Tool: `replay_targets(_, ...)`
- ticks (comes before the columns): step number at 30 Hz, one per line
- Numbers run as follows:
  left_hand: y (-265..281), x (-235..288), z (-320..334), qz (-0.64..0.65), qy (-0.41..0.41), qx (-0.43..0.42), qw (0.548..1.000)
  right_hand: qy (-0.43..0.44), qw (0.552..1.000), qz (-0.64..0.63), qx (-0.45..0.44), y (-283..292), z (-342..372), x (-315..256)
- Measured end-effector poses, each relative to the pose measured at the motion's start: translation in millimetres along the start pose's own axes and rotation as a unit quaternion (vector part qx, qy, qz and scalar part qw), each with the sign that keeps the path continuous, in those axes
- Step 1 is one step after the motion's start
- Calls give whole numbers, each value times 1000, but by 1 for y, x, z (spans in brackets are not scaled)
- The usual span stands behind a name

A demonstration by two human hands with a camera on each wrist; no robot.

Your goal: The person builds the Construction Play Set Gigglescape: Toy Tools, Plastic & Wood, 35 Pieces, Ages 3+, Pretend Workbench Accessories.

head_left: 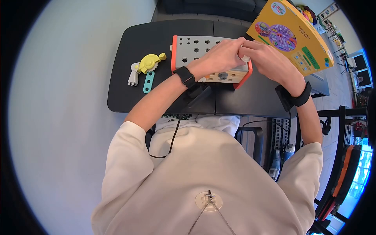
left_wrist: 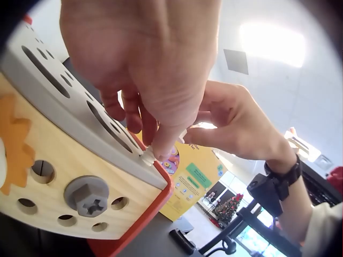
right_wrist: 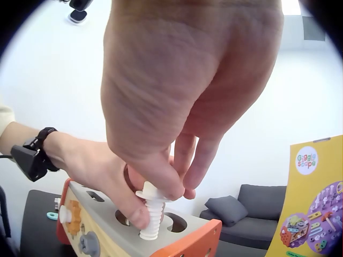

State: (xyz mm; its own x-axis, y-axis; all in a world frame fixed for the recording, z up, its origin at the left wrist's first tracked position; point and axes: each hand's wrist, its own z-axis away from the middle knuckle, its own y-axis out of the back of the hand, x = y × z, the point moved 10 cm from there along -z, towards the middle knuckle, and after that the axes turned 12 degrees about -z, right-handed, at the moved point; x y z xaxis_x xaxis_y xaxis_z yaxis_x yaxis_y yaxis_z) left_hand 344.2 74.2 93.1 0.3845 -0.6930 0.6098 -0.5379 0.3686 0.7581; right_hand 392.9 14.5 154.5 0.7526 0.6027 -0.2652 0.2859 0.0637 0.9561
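A white plastic screw [right_wrist: 153,211] stands upright over the grey perforated top of a toy workbench [head_left: 188,54], near its red right end. From above, my right hand [right_wrist: 187,85] pinches the screw's head between thumb and fingers. My left hand [head_left: 223,55] reaches across the bench top, its thumb [right_wrist: 140,217] against the threaded shaft and its fingers curled behind, partly hidden. In the head view my right hand [head_left: 270,58] meets the left at the bench's right corner. The wooden front panel bears a grey hex bolt [left_wrist: 88,197] and an orange gear [left_wrist: 15,144].
A yellow toy set box [head_left: 290,39] stands behind and right of the bench. On the black table [head_left: 129,43], left of the bench, lie a yellow and white toy piece [head_left: 149,62] and a teal strip with holes [head_left: 147,85]. A dark sofa [right_wrist: 257,209] is beyond.
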Motion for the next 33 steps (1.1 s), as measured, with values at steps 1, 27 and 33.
replay_targets(1,-1,-1,0,-6,2,-5,1000,-6,1000,-2,1,1,0,0)
replay_targets(27,0,-1,-3,-5,-20,-1,1000,-23,997,-69,-17,0,-3,10)
replay_targets(33,-3,-1,-6,17,-23,1,1000,-26,996,-81,-14,1,-3,11)
